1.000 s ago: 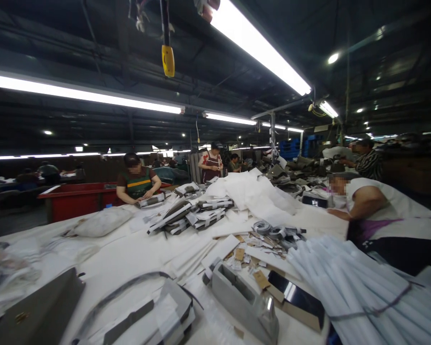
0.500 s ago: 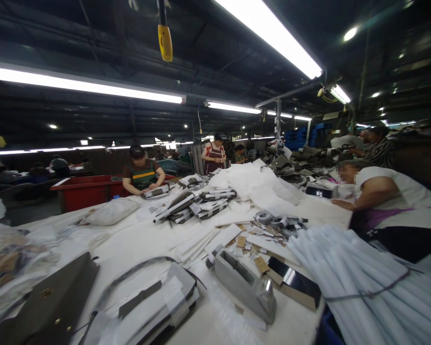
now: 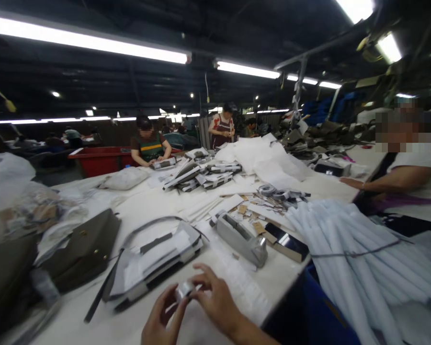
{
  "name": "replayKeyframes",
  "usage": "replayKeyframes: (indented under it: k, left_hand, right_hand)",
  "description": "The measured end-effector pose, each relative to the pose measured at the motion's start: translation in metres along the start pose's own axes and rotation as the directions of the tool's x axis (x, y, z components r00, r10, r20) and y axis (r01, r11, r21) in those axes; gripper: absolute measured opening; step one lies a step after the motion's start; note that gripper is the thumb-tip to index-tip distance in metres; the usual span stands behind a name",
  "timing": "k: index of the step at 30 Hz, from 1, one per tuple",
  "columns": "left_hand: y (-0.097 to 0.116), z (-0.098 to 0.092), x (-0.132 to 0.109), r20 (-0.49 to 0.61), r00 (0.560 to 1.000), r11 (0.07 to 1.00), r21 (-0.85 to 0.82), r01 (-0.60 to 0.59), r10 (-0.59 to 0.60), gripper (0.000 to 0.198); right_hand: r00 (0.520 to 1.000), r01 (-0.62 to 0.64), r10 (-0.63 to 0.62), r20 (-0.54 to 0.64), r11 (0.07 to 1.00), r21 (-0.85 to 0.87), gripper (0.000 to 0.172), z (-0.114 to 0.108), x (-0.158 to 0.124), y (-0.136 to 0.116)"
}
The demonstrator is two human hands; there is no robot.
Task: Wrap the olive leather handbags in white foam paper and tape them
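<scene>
— Holding what, those two hands?

— A small silvery piece (image 3: 184, 290). The left hand (image 3: 163, 318) and the right hand (image 3: 217, 302) meet on it, and the fingers (image 3: 205, 275) of both close around it from either side. It sits right between the fingertips, just above the white table (image 3: 93, 316). What it is, I cannot tell; it is too small and blurred.

— And beyond the fingers?

— Just past them lies a paper-wrapped bag (image 3: 154, 256) with its strap curling out. To the right of that, a grey tape dispenser (image 3: 240, 237). Out left of the left fingers lies an olive handbag (image 3: 84, 249). Off to the right of the right fingers is a bundle of white paper rolls (image 3: 345, 244) tied with a dark band.

— Any containers?

— A clear plastic bag (image 3: 25, 211) far left of the fingers holds brownish items, too blurred to name. A red bin (image 3: 93, 160) stands well beyond the table's far edge, with its inside hidden. Another person's arm (image 3: 391, 179) rests on the table at the right, well away from these hands.
</scene>
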State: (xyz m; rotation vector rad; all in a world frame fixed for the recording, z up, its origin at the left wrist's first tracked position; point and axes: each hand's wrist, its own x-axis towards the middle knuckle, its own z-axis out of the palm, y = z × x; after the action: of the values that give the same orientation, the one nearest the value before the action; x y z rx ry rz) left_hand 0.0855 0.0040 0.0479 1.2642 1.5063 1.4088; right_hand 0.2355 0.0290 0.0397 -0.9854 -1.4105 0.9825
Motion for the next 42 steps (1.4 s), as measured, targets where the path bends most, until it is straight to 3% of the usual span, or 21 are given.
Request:
replayKeyframes:
  k: [2,3,6,8,11,15,21,24,27,32,37,42]
  left_hand:
    - [0.005,0.005,-0.002,0.005,0.998,0.997,0.040,-0.067,0.066,0.045]
    - [0.008,0.008,-0.003,-0.063,0.988,0.989,0.055,-0.138,0.141,0.041]
    - [0.020,0.019,-0.002,-0.132,0.940,0.947,0.105,-0.302,0.314,0.030]
    - [0.028,0.026,-0.002,-0.075,0.924,0.924,0.114,-0.365,0.374,0.027]
    - [0.040,0.032,-0.003,0.085,0.909,0.904,0.103,-0.415,0.407,0.028]
    - [0.053,0.031,-0.007,0.251,0.888,0.917,0.003,-0.399,0.385,0.036]
    - [0.072,0.025,-0.007,0.246,0.912,0.941,-0.005,-0.338,0.329,0.023]
    - [0.078,0.022,-0.002,0.275,0.896,0.929,0.027,-0.369,0.348,0.021]
    - [0.082,0.020,0.003,0.345,0.870,0.920,0.043,-0.390,0.353,0.024]
    - [0.088,0.013,0.007,0.496,0.821,0.927,0.079,-0.366,0.282,0.026]
    - [0.096,0.008,0.009,0.572,0.794,0.902,0.205,-0.380,0.205,0.024]
    - [0.103,0.007,0.012,0.630,0.776,0.934,0.251,-0.255,0.042,0.018]
  right_hand:
    - [0.994,-0.103,0.106,-0.015,0.987,0.122,0.036,-0.001,-0.005,-0.008]
    - [0.991,-0.133,0.137,-0.005,0.973,0.189,0.033,-0.002,-0.007,-0.013]
    - [0.978,-0.206,0.178,0.107,0.904,0.375,0.044,-0.004,-0.012,-0.029]
    - [0.970,-0.236,0.187,0.156,0.874,0.425,0.058,-0.008,-0.013,-0.036]
    - [0.967,-0.252,0.215,0.136,0.878,0.407,0.069,-0.018,-0.012,-0.044]
    - [0.967,-0.256,0.234,0.102,0.877,0.407,0.061,-0.033,-0.008,-0.050]
    - [0.980,-0.198,0.181,0.082,0.876,0.440,0.060,-0.043,-0.010,-0.051]
    - [0.979,-0.202,0.180,0.092,0.874,0.442,0.049,-0.044,-0.013,-0.046]
    - [0.980,-0.198,0.179,0.086,0.885,0.422,0.050,-0.045,-0.017,-0.040]
    - [0.984,-0.175,0.169,0.048,0.968,0.182,0.053,-0.053,-0.022,-0.041]
    - [0.997,-0.063,0.068,0.048,0.994,-0.095,0.053,-0.060,-0.026,-0.050]
    - [0.992,-0.034,0.053,0.113,0.985,-0.167,0.053,-0.066,-0.030,-0.059]
